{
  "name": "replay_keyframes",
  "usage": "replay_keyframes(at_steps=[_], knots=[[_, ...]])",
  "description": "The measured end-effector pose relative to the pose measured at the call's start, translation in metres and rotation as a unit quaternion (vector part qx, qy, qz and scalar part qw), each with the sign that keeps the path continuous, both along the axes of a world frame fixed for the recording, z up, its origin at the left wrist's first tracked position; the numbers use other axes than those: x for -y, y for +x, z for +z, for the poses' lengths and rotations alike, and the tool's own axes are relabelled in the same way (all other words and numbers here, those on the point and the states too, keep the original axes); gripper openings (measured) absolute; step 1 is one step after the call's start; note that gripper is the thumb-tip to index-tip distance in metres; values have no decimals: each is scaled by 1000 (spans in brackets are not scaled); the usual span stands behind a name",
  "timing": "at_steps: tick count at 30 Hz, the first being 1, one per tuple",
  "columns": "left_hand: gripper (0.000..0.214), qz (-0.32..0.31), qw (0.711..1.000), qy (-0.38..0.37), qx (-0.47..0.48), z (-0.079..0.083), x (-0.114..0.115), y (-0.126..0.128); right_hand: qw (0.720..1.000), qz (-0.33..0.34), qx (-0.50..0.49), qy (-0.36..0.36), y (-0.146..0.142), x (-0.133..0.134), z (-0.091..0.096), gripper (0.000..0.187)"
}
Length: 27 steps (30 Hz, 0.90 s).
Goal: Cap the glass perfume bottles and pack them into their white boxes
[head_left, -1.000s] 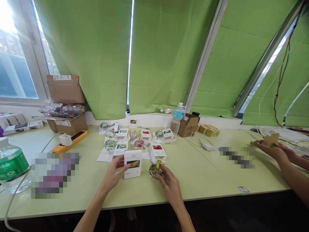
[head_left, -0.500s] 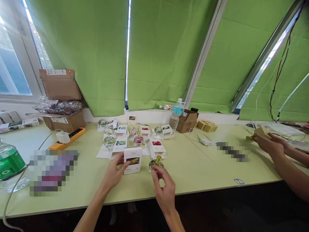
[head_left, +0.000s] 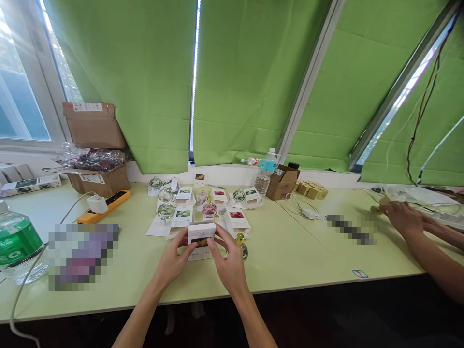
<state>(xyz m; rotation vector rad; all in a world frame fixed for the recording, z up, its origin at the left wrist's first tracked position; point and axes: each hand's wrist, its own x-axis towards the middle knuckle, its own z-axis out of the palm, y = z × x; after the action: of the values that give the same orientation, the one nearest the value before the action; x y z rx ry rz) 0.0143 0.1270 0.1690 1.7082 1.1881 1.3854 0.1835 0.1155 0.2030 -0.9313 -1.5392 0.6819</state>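
Note:
A small white box [head_left: 200, 238] with a yellow flower picture stands on the pale green table [head_left: 290, 256], and both my hands grip it. My left hand [head_left: 173, 258] clasps its left side. My right hand [head_left: 226, 261] pinches its right side with thumb and fingers. A round glass bottle with a gold cap [head_left: 240, 243] sits on the table just right of my right hand, free of it. Behind the box lie several more white picture boxes [head_left: 236, 220] and round glass bottles [head_left: 166, 211].
Another person's hands [head_left: 406, 217] work at the table's right end. A water bottle [head_left: 263, 174], brown cartons [head_left: 284, 184], an orange power strip [head_left: 105, 205] with a white plug, an open cardboard box [head_left: 96, 159] and a green-labelled bottle [head_left: 18, 246] stand around.
My right hand let go of the gold-capped bottle, left it on the table and moved left onto the white box. The left hand stayed on the box.

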Motion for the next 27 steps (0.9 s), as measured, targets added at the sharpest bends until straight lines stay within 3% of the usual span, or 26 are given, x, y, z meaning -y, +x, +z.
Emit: replay_keyframes(at_steps=[6, 12, 17, 22, 27], knots=[[44, 5, 1000, 15, -18, -6, -2, -1, 1000, 23, 4, -12, 8, 5, 2, 20], [59, 40, 996, 71, -33, -20, -4, -2, 1000, 3, 21, -22, 7, 2, -7, 22], [64, 75, 981, 174, -44, -19, -1, -2, 1000, 7, 7, -23, 3, 1, -13, 20], [54, 96, 951, 237, -172, -17, 1, -5, 1000, -3, 27, -4, 2, 3, -14, 17], [54, 107, 949, 233, -181, -22, -1, -6, 992, -25, 118, 44, 1, 4, -14, 39]])
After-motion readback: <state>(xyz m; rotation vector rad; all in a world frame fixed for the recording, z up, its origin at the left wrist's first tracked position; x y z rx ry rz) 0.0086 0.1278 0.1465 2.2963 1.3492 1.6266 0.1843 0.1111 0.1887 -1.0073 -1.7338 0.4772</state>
